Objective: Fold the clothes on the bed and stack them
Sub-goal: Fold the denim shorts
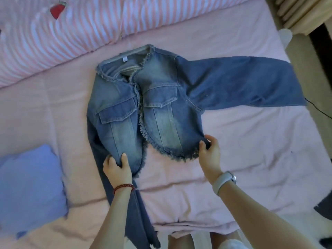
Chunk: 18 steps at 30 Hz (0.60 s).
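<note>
I have the jacket point(143, 108) spread front-up on the bed point(251, 150). My left hand point(116, 168) and right hand point(210, 153) each pinch a hem corner. Denim looks stiff and heavy; I'd grip seams, not the frayed edge.

a cropped denim jacket point(143, 108) lies front-up on the pink bed sheet point(242, 150), collar toward the striped duvet point(71, 29). it is faded blue with darker sleeves, two flapped chest pockets and frayed fringe along the neckline, front opening and curved hem. the two front panels meet down the middle. one sleeve stretches out flat toward the right edge of the bed; the other runs down along the left side toward the near edge. a folded light blue garment point(30, 186) sits on the sheet at the left, apart from the jacket.
</note>
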{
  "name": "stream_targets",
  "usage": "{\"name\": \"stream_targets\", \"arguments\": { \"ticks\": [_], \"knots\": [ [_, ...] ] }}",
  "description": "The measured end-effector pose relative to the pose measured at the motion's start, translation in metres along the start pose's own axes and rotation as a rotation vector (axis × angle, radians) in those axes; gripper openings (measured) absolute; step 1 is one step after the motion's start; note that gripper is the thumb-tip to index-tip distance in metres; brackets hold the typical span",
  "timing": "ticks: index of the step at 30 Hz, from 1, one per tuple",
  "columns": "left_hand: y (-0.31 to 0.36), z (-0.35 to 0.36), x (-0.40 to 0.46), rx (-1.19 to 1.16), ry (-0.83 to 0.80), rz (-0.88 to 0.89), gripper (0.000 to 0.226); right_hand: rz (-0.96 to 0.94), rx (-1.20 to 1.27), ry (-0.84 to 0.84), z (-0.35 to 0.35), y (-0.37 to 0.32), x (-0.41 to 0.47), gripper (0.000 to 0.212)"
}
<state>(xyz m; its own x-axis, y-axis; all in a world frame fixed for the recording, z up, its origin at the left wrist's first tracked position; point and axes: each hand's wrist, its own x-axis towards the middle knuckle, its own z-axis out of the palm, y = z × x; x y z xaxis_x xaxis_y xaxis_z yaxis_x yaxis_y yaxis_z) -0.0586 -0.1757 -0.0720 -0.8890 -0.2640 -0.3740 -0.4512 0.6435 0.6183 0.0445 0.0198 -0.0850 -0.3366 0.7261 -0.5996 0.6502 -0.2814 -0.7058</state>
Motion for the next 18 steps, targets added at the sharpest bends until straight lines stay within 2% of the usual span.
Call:
{"name": "stream_targets", "arguments": {
  "ticks": [2, 4, 6, 9, 12, 13, 14, 16, 18],
  "knots": [
    [0.007, -0.005, -0.001, -0.032, 0.077, 0.008, 0.039, -0.069, 0.054, 0.069, -0.013, -0.014, 0.000, 0.023],
    [0.014, -0.017, 0.005, -0.059, 0.173, 0.033, 0.030, -0.153, 0.085, 0.162, -0.029, -0.028, 0.003, 0.019],
    [0.018, -0.036, 0.010, -0.102, 0.203, 0.036, 0.029, -0.206, 0.082, 0.269, -0.049, -0.042, 0.008, 0.017],
    [0.014, -0.059, 0.016, -0.038, 0.146, -0.082, 0.032, -0.238, -0.032, 0.386, -0.074, -0.052, 0.017, 0.023],
    [0.006, -0.061, 0.013, 0.103, 0.073, -0.191, 0.043, -0.097, -0.096, 0.310, -0.076, -0.039, 0.028, 0.040],
    [0.005, -0.057, 0.008, 0.178, 0.083, -0.164, 0.048, -0.024, -0.084, 0.253, -0.072, -0.032, 0.028, 0.045],
    [0.005, -0.051, 0.001, 0.261, 0.098, -0.072, 0.054, 0.040, -0.056, 0.203, -0.066, -0.025, 0.028, 0.046],
    [0.006, -0.035, -0.017, 0.405, 0.093, 0.299, 0.053, 0.095, 0.021, 0.155, -0.058, -0.011, 0.029, 0.030],
    [0.003, -0.013, -0.035, 0.516, -0.076, 0.693, 0.040, 0.115, 0.056, 0.165, -0.054, -0.005, 0.028, 0.010]
  ]
}}
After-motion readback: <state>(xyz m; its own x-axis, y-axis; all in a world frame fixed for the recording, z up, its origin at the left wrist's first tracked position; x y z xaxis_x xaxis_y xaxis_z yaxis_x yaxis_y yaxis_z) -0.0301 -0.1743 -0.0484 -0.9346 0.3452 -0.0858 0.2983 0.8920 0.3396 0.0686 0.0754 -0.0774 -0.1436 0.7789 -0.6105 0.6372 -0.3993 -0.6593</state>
